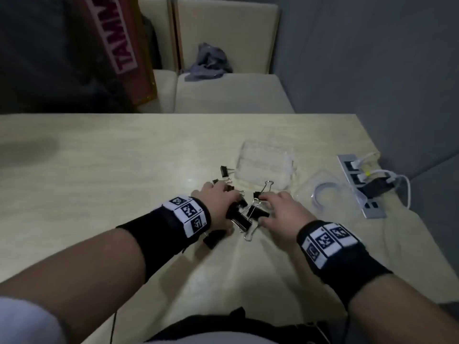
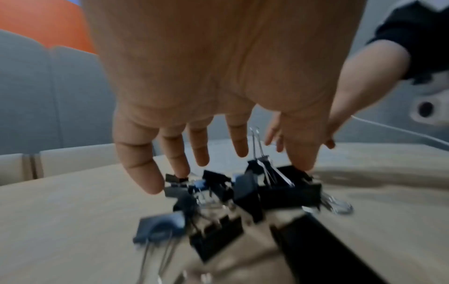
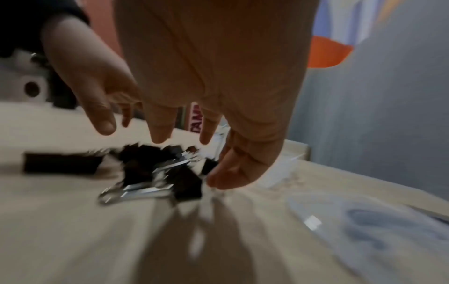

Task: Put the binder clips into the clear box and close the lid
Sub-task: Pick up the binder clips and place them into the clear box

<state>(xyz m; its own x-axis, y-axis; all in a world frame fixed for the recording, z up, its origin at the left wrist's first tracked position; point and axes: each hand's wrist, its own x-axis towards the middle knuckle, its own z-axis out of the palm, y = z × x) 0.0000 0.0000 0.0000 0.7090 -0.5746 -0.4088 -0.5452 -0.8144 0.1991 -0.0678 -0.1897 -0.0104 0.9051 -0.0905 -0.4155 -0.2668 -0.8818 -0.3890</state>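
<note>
Hands: left hand (image 1: 216,200) and right hand (image 1: 283,211) open, fingers spread either side of the clips (image 1: 244,214), apparently to rake them together.
Box (image 1: 264,167): open beyond the pile, ready to fill.
Lid (image 1: 330,194): beside it on the bench (image 1: 99,170).

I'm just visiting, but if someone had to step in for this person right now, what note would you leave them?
Left hand: open, fingers spread over the binder clips.
Right hand: open, on the other side of the same pile.
Clips: all on the table, a few strays toward the clear box.
Box: open and looks empty; its lid lies to its right, beside a power strip.
Done: nothing boxed yet.
Left: put every clip in, then close the lid.
</note>
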